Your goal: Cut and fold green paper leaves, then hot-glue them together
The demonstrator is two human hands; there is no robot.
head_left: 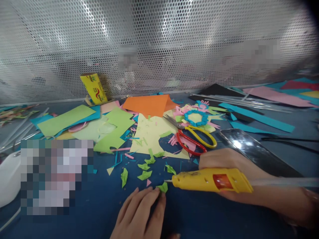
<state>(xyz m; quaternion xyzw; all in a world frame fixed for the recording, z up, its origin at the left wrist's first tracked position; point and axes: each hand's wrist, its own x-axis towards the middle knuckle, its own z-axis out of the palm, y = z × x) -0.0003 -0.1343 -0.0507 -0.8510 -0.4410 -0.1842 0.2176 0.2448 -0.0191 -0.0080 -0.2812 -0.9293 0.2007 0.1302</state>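
Note:
My right hand [224, 162] grips a yellow hot glue gun [199, 179], its metal tip pointing left; a clear glue stick [279, 182] sticks out of its back end. Low in the middle, my left hand [143, 212] holds a small folded green paper leaf [163, 187] at its fingertips. The gun's tip is right at this leaf; whether they touch I cannot tell. Several similar green paper leaves, such as one folded leaf [145, 175], lie just beyond my left fingers, beside a tiny pink paper triangle [149, 182].
Scissors [189, 136] with red and yellow handles lie on paper scraps beyond the gun. A phone [259, 152] and black cable [291, 141] lie at right. Behind are an orange sheet [147, 104], blue-ringed paper flower [196, 117], yellow box [94, 89] and perforated metal panel [159, 39].

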